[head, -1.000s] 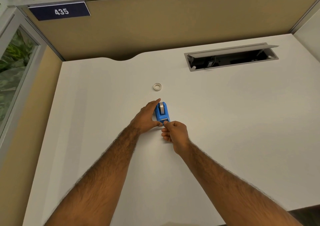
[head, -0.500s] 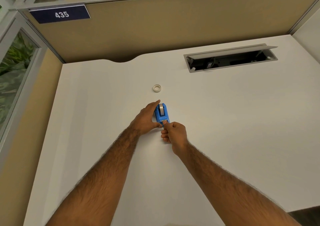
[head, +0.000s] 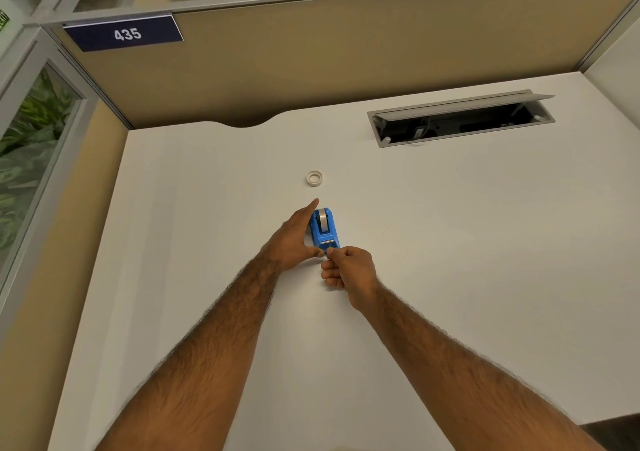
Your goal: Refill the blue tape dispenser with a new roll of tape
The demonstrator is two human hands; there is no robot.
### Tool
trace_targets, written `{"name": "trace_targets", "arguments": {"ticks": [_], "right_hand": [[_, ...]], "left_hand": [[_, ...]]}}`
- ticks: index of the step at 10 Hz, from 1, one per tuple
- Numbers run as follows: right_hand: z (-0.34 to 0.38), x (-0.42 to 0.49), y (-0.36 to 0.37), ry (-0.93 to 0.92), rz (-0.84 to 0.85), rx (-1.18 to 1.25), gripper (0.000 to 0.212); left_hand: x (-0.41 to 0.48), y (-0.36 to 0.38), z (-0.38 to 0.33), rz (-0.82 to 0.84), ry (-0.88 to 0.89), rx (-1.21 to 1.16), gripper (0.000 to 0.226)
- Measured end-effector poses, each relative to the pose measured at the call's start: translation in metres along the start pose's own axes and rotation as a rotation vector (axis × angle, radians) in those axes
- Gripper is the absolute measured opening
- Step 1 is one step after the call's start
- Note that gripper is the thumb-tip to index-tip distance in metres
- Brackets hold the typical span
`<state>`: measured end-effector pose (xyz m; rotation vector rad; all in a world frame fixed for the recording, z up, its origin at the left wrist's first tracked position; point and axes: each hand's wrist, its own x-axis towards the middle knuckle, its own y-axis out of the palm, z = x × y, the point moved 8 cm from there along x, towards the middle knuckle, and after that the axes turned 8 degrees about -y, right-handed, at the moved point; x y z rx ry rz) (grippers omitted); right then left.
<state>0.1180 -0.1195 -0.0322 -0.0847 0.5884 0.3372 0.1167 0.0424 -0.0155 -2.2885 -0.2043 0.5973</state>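
Observation:
The blue tape dispenser [head: 324, 229] stands on the white desk [head: 450, 243] with a roll of tape seated in its top slot. My left hand [head: 294, 236] lies against its left side, fingers stretched along it and thumb at its near end, holding it steady. My right hand [head: 348, 270] is curled just below the dispenser's near end, thumb and forefinger pinched at the cutter; the tape end there is too small to make out. A small white ring, an empty tape core [head: 314, 178], lies flat farther back.
An open cable hatch [head: 460, 118] with a raised grey lid is set into the desk at the back right. A beige partition [head: 311, 56] bearing a sign "435" closes the far side; a glass panel stands at the left.
My right hand's fingertips have stayed pinched at the dispenser's near end, shifting only slightly. The left hand and the dispenser have stayed where they were.

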Motion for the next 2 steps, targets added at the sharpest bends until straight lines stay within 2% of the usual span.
{"name": "trace_targets", "arguments": {"ticks": [2], "right_hand": [[-0.0042, -0.0053, 0.0008, 0.04, 0.056, -0.025, 0.017]], "left_hand": [[-0.0079, -0.0053, 0.0101, 0.009, -0.042, -0.001, 0.115]]}}
